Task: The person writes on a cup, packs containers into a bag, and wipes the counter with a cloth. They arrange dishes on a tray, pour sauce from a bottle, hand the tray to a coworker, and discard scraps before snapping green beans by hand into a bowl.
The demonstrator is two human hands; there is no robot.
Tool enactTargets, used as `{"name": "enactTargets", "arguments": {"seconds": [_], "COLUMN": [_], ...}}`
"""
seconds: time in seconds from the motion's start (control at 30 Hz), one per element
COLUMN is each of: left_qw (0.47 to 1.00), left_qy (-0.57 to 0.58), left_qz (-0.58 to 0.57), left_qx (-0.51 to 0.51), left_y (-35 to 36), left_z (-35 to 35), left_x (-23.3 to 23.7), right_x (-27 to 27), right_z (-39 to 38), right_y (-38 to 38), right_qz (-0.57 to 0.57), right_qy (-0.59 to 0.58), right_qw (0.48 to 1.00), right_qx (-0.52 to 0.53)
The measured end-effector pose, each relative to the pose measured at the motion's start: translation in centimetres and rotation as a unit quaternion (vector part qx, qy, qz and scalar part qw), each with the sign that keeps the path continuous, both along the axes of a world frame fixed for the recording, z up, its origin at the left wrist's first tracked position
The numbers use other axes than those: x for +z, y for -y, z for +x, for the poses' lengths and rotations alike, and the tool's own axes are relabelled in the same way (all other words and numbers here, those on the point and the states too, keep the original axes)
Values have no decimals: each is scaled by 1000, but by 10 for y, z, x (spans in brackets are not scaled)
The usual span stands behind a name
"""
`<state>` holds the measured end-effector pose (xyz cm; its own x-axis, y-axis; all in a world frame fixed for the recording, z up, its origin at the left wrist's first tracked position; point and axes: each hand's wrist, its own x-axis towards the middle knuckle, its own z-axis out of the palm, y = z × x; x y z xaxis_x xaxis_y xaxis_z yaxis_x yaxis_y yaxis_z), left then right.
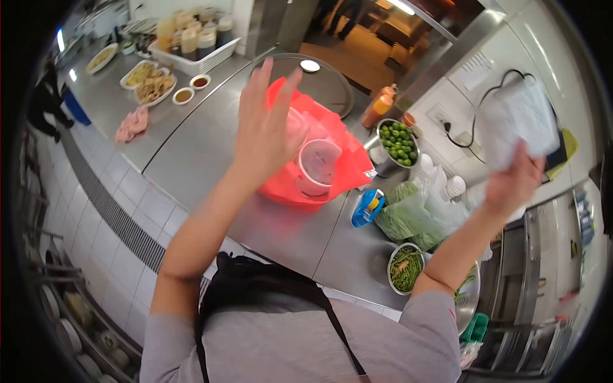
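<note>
A red plastic bag (348, 167) stands open on the steel counter, with a clear lidded round container (319, 162) inside it. Over the bag's left side is my left hand (265, 121), its fingers spread and nothing held in them. My right hand (516, 179) is raised at the right, its fingers closed on a whitish translucent plastic packet (518, 121). The packet is blurred, and its contents cannot be made out. Part of the bag is hidden behind my left hand.
A metal container of limes (398, 143), orange bottles (381, 106), a blue packet (367, 208), bagged greens (415, 214) and a bowl of green beans (405, 269) line the right. A round tray (332, 83), sauce bottles (189, 41), food plates (155, 87) and a pink cloth (133, 124) lie beyond.
</note>
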<state>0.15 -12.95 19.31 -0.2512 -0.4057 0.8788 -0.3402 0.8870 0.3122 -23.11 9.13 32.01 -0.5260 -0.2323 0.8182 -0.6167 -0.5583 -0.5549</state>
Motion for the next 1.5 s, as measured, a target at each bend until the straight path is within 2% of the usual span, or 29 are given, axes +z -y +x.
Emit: {"name": "enactTargets", "arguments": {"seconds": [0.07, 0.1, 0.13, 0.2, 0.23, 0.3, 0.33, 0.4, 0.43, 0.5, 0.57, 0.6, 0.63, 0.67, 0.7, 0.73, 0.77, 0.83, 0.87, 0.9, 1.03, 1.1, 1.13, 1.2, 1.27, 1.33, 1.37, 1.43, 1.5], "left_qw": [997, 981, 921, 928, 930, 926, 918, 902, 904, 961, 979, 971, 970, 941, 892, 890, 870, 841, 798, 750, 759, 929, 928, 974, 856, 824, 832, 781, 818], "left_qy": [5, 138, 261, 215, 168, 116, 90, 77, 77, 163, 198, 225, 237, 307, 366, 369, 424, 484, 552, 616, 610, 310, 309, 223, 456, 186, 189, 116, 99], "left_qz": [-32, 131, 289, 297, 301, 337, 363, 405, 402, 223, 40, -75, -57, -63, -68, -55, -56, -55, -70, -88, -84, -92, -113, -27, 244, 528, 514, 603, 560], "left_qx": [68, 27, -17, -65, -125, -129, -130, -128, -124, -19, 25, 8, 1, -128, -256, -261, -247, -236, -231, -225, -211, -178, -173, 31, -3, -89, -86, -118, -89], "left_y": [31, 44, 52, 65, 69, 77, 82, 85, 85, 84, 52, 39, 25, 11, 4, 2, 2, 4, 5, 7, 5, 13, 20, 41, 77, 119, 134, 153, 166], "left_z": [-6, -4, 1, 20, 30, 42, 44, 47, 47, 50, 50, 47, 44, 40, 38, 39, 44, 58, 66, 72, 77, 60, 44, 13, 3, -1, -4, -11, -29], "left_x": [8, 15, 18, 11, 7, 1, -2, 4, 2, -8, 4, 4, -4, -12, -19, -29, -39, -43, -37, -33, -35, -23, -21, -26, -16, -1, 7, 34, 61], "right_x": [-31, -37, -49, -75, -89, -116, -130, -147, -149, -148, -130, -128, -126, -122, -116, -112, -112, -111, -109, -110, -111, -108, -108, -94, -69, -49, -40, -25, -1], "right_z": [21, 54, 64, 66, 64, 55, 55, 59, 62, 67, 73, 81, 88, 92, 96, 98, 95, 85, 83, 81, 67, 59, 55, 50, 45, 21, 8, -20, -41], "right_y": [67, 98, 127, 156, 165, 181, 192, 208, 214, 202, 178, 167, 154, 140, 127, 116, 107, 92, 87, 83, 80, 89, 95, 107, 125, 142, 149, 175, 199], "right_qz": [121, 241, 286, 422, 421, 551, 548, 655, 708, 575, 404, 417, 421, 430, 515, 583, 585, 561, 525, 526, 508, 492, 503, 496, 567, 540, 524, 538, 556], "right_qy": [-53, -30, -69, -20, -19, -143, -146, -141, -249, -479, -514, -474, -418, -404, -486, -561, -556, -633, -622, -616, -640, -640, -586, -538, -530, -548, -554, -512, -489], "right_qw": [960, 953, 916, 829, 824, 718, 715, 668, 635, 662, 755, 749, 726, 724, 630, 520, 519, 459, 515, 520, 521, 546, 574, 607, 539, 565, 581, 612, 630], "right_qx": [248, 184, 273, 366, 379, 400, 408, 324, 183, -54, 50, 201, 347, 357, 318, 274, 283, 273, 269, 272, 247, 225, 273, 310, 326, 299, 285, 272, 235]}}
